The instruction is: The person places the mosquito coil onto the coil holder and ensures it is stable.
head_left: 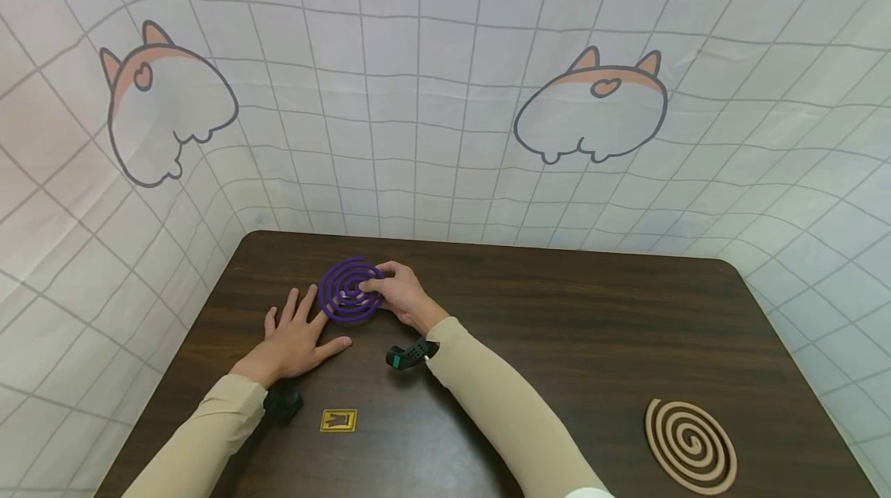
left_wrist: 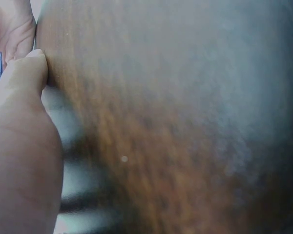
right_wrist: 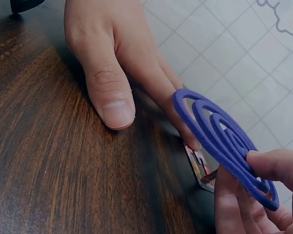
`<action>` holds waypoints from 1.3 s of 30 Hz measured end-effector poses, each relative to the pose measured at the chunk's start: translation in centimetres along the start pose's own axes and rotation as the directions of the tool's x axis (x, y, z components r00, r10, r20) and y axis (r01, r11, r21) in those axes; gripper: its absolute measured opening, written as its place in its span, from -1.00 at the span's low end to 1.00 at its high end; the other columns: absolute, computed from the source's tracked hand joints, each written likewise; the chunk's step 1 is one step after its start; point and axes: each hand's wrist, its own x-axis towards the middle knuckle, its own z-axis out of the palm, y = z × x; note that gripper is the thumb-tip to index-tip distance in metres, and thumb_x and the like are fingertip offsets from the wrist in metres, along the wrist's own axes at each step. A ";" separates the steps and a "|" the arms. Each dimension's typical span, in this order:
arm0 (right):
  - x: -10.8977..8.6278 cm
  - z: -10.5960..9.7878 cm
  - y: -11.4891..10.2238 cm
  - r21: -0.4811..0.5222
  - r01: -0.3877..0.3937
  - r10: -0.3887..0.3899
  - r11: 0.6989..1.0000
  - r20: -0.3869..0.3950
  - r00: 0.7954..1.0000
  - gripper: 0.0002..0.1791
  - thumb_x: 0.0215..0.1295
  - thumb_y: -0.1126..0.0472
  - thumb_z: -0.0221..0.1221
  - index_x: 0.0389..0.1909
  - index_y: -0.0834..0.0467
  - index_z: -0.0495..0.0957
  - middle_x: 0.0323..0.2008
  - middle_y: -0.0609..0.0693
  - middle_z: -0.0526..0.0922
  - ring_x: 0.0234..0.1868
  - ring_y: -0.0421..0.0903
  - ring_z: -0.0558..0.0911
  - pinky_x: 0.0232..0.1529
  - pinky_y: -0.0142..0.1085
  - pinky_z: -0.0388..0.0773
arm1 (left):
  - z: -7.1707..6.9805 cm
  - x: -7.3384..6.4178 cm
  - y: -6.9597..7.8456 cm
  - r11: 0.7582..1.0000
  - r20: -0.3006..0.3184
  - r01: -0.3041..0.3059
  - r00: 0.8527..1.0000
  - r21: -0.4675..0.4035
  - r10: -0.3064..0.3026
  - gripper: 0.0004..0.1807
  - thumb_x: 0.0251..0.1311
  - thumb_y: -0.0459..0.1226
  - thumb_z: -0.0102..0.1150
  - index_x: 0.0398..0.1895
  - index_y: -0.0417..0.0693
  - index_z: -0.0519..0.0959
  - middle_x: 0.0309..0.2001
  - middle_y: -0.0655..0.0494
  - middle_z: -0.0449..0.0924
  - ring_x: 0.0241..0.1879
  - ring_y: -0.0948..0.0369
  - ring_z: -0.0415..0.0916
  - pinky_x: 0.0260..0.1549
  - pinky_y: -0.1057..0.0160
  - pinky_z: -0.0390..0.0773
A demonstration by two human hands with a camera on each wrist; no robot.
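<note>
A purple mosquito coil (head_left: 332, 315) is pinched in my right hand (head_left: 407, 301), its thumb on the upper side and fingers beneath. In the right wrist view the coil (right_wrist: 205, 131) tilts above a small flat metal coil stand (right_wrist: 193, 163), which it partly hides. My left hand (head_left: 295, 343) lies with straight, spread fingers on the table. Its index fingertip (right_wrist: 193, 141) rests at the edge of that stand. In the left wrist view only part of the left hand (left_wrist: 24, 126) shows, beside the blurred tabletop.
A gold-coloured flat coil stand (head_left: 338, 421) lies on the dark wooden table (head_left: 557, 343) near the front. A tan mosquito coil (head_left: 691, 448) lies at the front right. A white grid-patterned curtain (head_left: 452, 134) hangs behind and beside the table.
</note>
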 end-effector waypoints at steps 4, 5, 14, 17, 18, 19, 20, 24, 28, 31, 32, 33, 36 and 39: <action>0.0 0.0 0.1 -0.004 0.003 -0.003 1.000 -0.003 1.000 -0.56 0.30 0.37 0.33 0.16 0.22 0.47 -0.24 0.00 0.69 -0.38 -0.22 0.73 -0.32 -0.43 0.69 | 0.1 0.0 0.0 1.000 -0.006 -0.003 1.000 0.007 0.003 0.01 0.36 0.41 -0.04 0.65 -0.05 0.16 0.68 -0.33 -0.24 0.63 -0.43 -0.35 0.38 -0.64 -0.21; 0.0 0.1 0.1 -0.004 0.002 -0.002 1.000 -0.004 1.000 -0.56 0.30 0.37 0.33 0.16 0.22 0.47 -0.24 0.00 0.69 -0.37 -0.22 0.73 -0.32 -0.43 0.69 | 0.1 0.0 0.0 1.000 -0.005 -0.002 1.000 0.007 0.002 0.01 0.36 0.41 -0.05 0.65 -0.05 0.15 0.68 -0.33 -0.24 0.63 -0.43 -0.36 0.38 -0.64 -0.21; -0.3 0.1 0.0 -0.015 0.001 -0.001 1.000 -0.010 1.000 -0.57 0.28 0.37 0.33 0.14 0.21 0.47 -0.24 0.00 0.70 -0.39 -0.22 0.72 -0.31 -0.42 0.69 | 0.1 0.0 0.0 1.000 0.000 -0.002 1.000 0.012 0.002 0.01 0.37 0.41 -0.06 0.64 -0.06 0.16 0.68 -0.34 -0.24 0.63 -0.43 -0.36 0.38 -0.64 -0.21; -0.4 0.1 -0.1 -0.019 0.000 -0.001 1.000 -0.013 1.000 -0.58 0.28 0.38 0.33 0.13 0.22 0.47 -0.26 0.00 0.69 -0.39 -0.22 0.72 -0.32 -0.42 0.69 | 0.1 0.0 0.1 1.000 0.001 -0.002 1.000 0.016 0.002 0.01 0.36 0.41 -0.06 0.64 -0.06 0.16 0.68 -0.34 -0.24 0.63 -0.43 -0.36 0.38 -0.64 -0.21; -0.5 0.1 -0.1 -0.021 0.001 -0.001 1.000 -0.015 1.000 -0.58 0.28 0.38 0.33 0.12 0.22 0.47 -0.26 0.00 0.68 -0.38 -0.22 0.72 -0.32 -0.43 0.69 | 0.1 0.0 0.1 1.000 0.002 -0.002 1.000 0.015 0.002 0.01 0.37 0.41 -0.06 0.64 -0.06 0.16 0.68 -0.34 -0.24 0.63 -0.43 -0.36 0.38 -0.64 -0.21; -0.5 0.2 -0.1 -0.020 0.001 -0.002 1.000 -0.017 1.000 -0.59 0.28 0.38 0.33 0.12 0.23 0.47 -0.25 0.01 0.68 -0.38 -0.21 0.72 -0.31 -0.42 0.69 | 0.0 0.0 0.1 1.000 0.001 -0.002 1.000 0.013 0.002 0.01 0.37 0.41 -0.06 0.64 -0.06 0.16 0.68 -0.34 -0.25 0.63 -0.43 -0.36 0.38 -0.64 -0.21; -0.5 0.2 -0.2 -0.023 0.003 -0.003 1.000 -0.019 1.000 -0.59 0.28 0.38 0.33 0.12 0.23 0.47 -0.25 0.01 0.68 -0.37 -0.21 0.72 -0.31 -0.42 0.69 | 0.0 0.0 0.1 1.000 0.001 -0.002 1.000 0.010 0.002 0.01 0.37 0.40 -0.06 0.64 -0.06 0.16 0.68 -0.34 -0.25 0.63 -0.43 -0.36 0.38 -0.64 -0.22; -0.4 0.2 -0.2 -0.018 0.002 -0.002 1.000 -0.024 1.000 -0.60 0.28 0.37 0.33 0.11 0.24 0.47 -0.21 0.03 0.69 -0.35 -0.21 0.73 -0.28 -0.41 0.70 | 0.0 0.0 0.0 1.000 -0.002 -0.002 1.000 0.006 0.002 0.00 0.38 0.39 -0.05 0.64 -0.06 0.16 0.68 -0.33 -0.26 0.63 -0.43 -0.37 0.38 -0.63 -0.23; -0.3 0.2 -0.1 -0.014 0.000 0.000 1.000 -0.029 1.000 -0.61 0.28 0.38 0.33 0.09 0.22 0.47 -0.18 0.05 0.70 -0.34 -0.21 0.73 -0.27 -0.41 0.71 | 0.0 0.0 0.0 1.000 -0.002 -0.002 1.000 0.011 0.002 0.00 0.37 0.40 -0.05 0.64 -0.06 0.15 0.68 -0.33 -0.26 0.63 -0.42 -0.37 0.38 -0.63 -0.23; -0.4 0.2 -0.1 -0.018 -0.001 0.000 1.000 -0.032 0.999 -0.61 0.28 0.37 0.34 0.08 0.22 0.48 -0.16 0.07 0.71 -0.35 -0.21 0.74 -0.27 -0.41 0.71 | 0.0 0.1 -0.1 1.000 -0.002 -0.001 1.000 0.015 0.001 0.01 0.37 0.40 -0.06 0.64 -0.06 0.16 0.68 -0.33 -0.26 0.63 -0.42 -0.37 0.38 -0.63 -0.22; -0.4 0.2 -0.2 -0.020 -0.001 0.001 1.000 -0.033 0.999 -0.61 0.28 0.37 0.34 0.08 0.21 0.48 -0.15 0.08 0.71 -0.35 -0.21 0.74 -0.27 -0.41 0.71 | 0.0 0.1 -0.1 1.000 -0.003 -0.001 1.000 0.017 0.001 0.01 0.37 0.41 -0.06 0.64 -0.06 0.16 0.68 -0.33 -0.25 0.63 -0.42 -0.36 0.38 -0.63 -0.22; -0.5 0.2 -0.2 -0.025 -0.002 0.001 1.000 -0.033 0.999 -0.61 0.29 0.36 0.34 0.09 0.21 0.47 -0.14 0.09 0.72 -0.34 -0.21 0.74 -0.26 -0.40 0.71 | 0.0 0.1 -0.1 1.000 -0.003 -0.001 1.000 0.018 0.001 0.01 0.37 0.41 -0.06 0.64 -0.06 0.16 0.68 -0.33 -0.25 0.63 -0.42 -0.36 0.38 -0.63 -0.21; -0.5 0.2 -0.2 -0.033 -0.005 0.004 0.999 -0.037 0.999 -0.61 0.29 0.36 0.34 0.09 0.22 0.48 -0.10 0.11 0.73 -0.32 -0.21 0.75 -0.23 -0.39 0.72 | -0.1 0.1 0.0 1.000 -0.001 -0.001 1.000 0.021 0.001 0.01 0.37 0.41 -0.07 0.64 -0.07 0.17 0.68 -0.34 -0.25 0.63 -0.42 -0.35 0.38 -0.63 -0.21; -0.6 0.2 -0.2 -0.040 -0.006 0.005 0.999 -0.041 0.999 -0.60 0.29 0.35 0.34 0.10 0.23 0.48 -0.08 0.13 0.72 -0.31 -0.20 0.76 -0.22 -0.38 0.73 | 0.0 0.0 0.0 1.000 0.003 -0.001 1.000 0.022 0.001 0.01 0.37 0.41 -0.07 0.64 -0.06 0.17 0.68 -0.33 -0.25 0.63 -0.42 -0.36 0.38 -0.63 -0.21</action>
